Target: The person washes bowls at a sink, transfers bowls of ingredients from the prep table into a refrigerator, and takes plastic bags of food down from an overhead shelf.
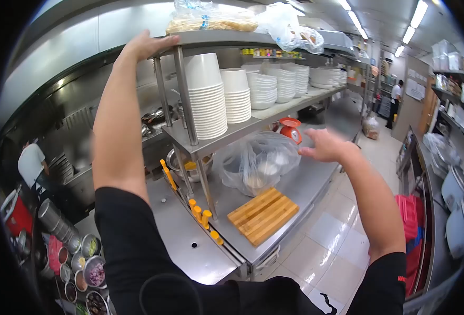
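Note:
My left hand (147, 46) is raised to the near end of the steel top shelf (216, 38), its fingers laid out over the edge and nothing visible in it. A plastic pack with pale contents (211, 21) lies on that shelf to its right. My right hand (327, 146) is held out over the counter, open, fingers apart. Beside its fingertips is a see-through plastic bag (232, 165) with whitish round things inside. An orange kitchen scale (291, 131) stands just behind. Nearer me, a striped wooden cutting board (263, 215) lies on the steel counter (311, 176).
Stacked white tubs (207, 100) and bowls (263, 89) fill the middle shelf. Orange-handled tools (198, 212) stand in a slot at the counter's edge. Ingredient bowls (94, 272) sit at lower left. A person (32, 165) works at left; another (396, 100) stands far down the aisle.

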Tool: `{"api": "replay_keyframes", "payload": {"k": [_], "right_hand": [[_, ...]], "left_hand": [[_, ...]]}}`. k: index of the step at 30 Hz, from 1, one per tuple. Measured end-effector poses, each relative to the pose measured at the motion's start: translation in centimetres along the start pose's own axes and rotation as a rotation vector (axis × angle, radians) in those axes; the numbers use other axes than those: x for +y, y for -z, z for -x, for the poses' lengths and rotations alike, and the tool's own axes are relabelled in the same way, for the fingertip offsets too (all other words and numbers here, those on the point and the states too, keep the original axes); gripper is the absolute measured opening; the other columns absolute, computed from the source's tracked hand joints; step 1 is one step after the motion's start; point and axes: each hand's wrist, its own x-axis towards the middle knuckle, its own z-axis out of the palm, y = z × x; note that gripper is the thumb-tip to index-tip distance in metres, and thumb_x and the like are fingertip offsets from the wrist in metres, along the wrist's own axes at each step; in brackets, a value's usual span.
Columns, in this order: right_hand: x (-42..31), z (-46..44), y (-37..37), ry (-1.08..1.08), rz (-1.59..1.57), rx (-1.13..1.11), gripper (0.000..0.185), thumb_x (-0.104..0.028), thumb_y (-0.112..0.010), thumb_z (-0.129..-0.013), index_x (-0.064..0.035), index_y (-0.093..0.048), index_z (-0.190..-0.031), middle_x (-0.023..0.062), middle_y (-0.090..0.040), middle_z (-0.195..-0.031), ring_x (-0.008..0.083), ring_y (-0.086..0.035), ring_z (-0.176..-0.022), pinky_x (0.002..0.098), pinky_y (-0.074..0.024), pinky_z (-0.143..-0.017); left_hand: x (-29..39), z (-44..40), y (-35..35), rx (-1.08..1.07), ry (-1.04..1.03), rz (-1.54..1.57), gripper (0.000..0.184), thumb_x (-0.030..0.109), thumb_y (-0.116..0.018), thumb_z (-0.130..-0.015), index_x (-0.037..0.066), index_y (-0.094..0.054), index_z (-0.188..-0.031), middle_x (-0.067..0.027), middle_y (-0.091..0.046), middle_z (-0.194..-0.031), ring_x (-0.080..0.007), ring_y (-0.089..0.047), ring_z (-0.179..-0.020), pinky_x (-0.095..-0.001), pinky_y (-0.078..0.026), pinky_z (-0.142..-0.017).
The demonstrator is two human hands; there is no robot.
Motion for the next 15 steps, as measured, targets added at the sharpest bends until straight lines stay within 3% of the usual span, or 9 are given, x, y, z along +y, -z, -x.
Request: {"api": "replay_keyframes", "payload": {"k": [3,4,6,8,11,12,15], "right_hand": [[3.3,-4.8,2.0,0.154,-0.048,0.042,0.056,-0.042,-0.067,-0.081,0.003,-0.059,-0.114,0.0237,-0.065,-0.107,0.038,-0.061,-0.104,0.0416,-0.0493,-0.089],[4.3,-7.1,2.9,0.123,-0.059,-0.036,0.059,-0.043,-0.067,-0.081,0.0038,-0.059,-0.116,0.0232,-0.066,-0.107,0.0382,-0.062,-0.103,0.0399,-0.0493,-0.089],[6.0,-11.3,3.9,0.204,-0.038,0.073,0.063,-0.044,-0.067,-0.081,0.0044,-0.057,-0.119,0.0236,-0.064,-0.112,0.0375,-0.06,-0.107,0.0393,-0.0478,-0.093],[7.2,-16.1,4.8,0.33,-0.072,0.147,0.072,-0.047,-0.067,-0.08,0.0056,-0.052,-0.126,0.0259,-0.058,-0.124,0.0367,-0.054,-0.118,0.0403,-0.0437,-0.1],[6.1,-22.4,6.9,0.537,-0.31,0.385,0.082,-0.049,-0.068,-0.08,0.0056,-0.043,-0.135,0.0294,-0.049,-0.133,0.0396,-0.048,-0.124,0.0425,-0.0394,-0.104],[5.3,-25.0,7.3,0.634,-0.406,0.5,0.085,-0.05,-0.068,-0.08,0.0061,-0.04,-0.137,0.0301,-0.047,-0.134,0.0411,-0.046,-0.125,0.0429,-0.0386,-0.105],[2.0,-28.7,11.1,0.873,-0.597,0.964,0.089,-0.053,-0.068,-0.079,0.0102,-0.039,-0.136,0.0313,-0.049,-0.131,0.0409,-0.046,-0.125,0.0428,-0.0381,-0.105]], "left_hand": [[3.3,-4.4,-2.2,0.113,0.009,-0.207,0.14,0.088,-0.064,-0.051,-0.009,-0.026,-0.145,-0.0317,-0.041,-0.141,-0.0376,-0.039,-0.134,-0.0393,-0.031,-0.111],[5.1,-4.8,-2.4,0.148,0.048,-0.201,0.139,0.087,-0.065,-0.051,-0.006,-0.026,-0.146,-0.0303,-0.039,-0.142,-0.0379,-0.038,-0.135,-0.0392,-0.03,-0.112],[8.7,-5.1,-3.0,0.221,0.132,-0.186,0.138,0.086,-0.067,-0.05,-0.001,-0.024,-0.149,-0.0276,-0.037,-0.146,-0.0383,-0.037,-0.136,-0.039,-0.028,-0.113],[10.9,-7.3,-3.3,0.173,0.046,-0.294,0.126,0.082,-0.066,-0.058,0.003,-0.028,-0.148,-0.0255,-0.04,-0.144,-0.036,-0.039,-0.135,-0.0391,-0.029,-0.113],[13.4,-10.0,-3.7,0.01,-0.037,-0.147,0.101,0.07,-0.063,-0.076,0.003,-0.035,-0.146,-0.023,-0.041,-0.145,-0.0302,-0.038,-0.137,-0.0388,-0.026,-0.113],[10.5,-14.8,-6.1,0.41,-0.051,-0.04,0.061,0.055,-0.058,-0.09,0.003,-0.059,-0.122,-0.0174,-0.065,-0.112,-0.0225,-0.06,-0.107,-0.0349,-0.045,-0.093],[11.9,-16.9,-5.9,0.733,-0.089,0.379,0.027,0.022,-0.041,-0.097,0.006,-0.062,-0.1,-0.014,-0.067,-0.088,-0.0208,-0.065,-0.066,-0.0425,-0.051,-0.049]]}}
